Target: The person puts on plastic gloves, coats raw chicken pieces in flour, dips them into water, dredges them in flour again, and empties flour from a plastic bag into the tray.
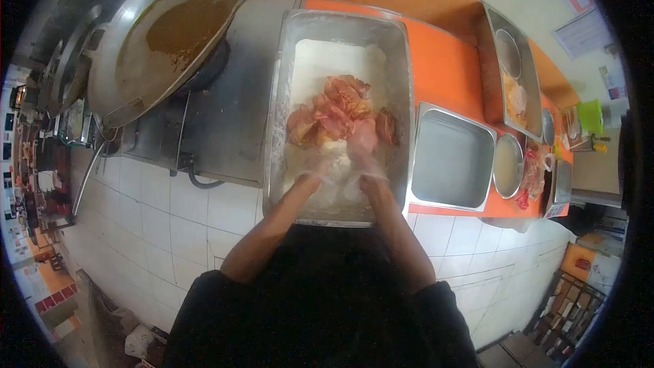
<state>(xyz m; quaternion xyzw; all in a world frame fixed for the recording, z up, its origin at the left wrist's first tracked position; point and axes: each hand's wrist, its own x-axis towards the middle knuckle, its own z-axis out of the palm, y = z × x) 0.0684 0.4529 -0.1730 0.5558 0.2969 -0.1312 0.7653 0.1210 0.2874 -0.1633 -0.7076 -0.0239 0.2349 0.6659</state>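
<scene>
A deep metal tray (276, 123) holds white flour (320, 58) at its far end and a heap of reddish raw meat pieces (337, 105) in the middle. Both my hands are inside the tray, on the near side of the heap, in thin clear gloves and smeared by motion. My left hand (323, 167) is low in the flour. Close beside it, my right hand (357, 163) is just below a pinkish piece of meat (362, 135). The fingers of both hands are blurred, so whether either grips anything cannot be made out.
A large wok (109, 82) with brown oil stands at the upper left by a metal counter (228, 95). Right of the tray, an orange counter (443, 61) bears an empty metal pan (453, 157), a round bowl (508, 167) and a long tray (490, 75) holding food.
</scene>
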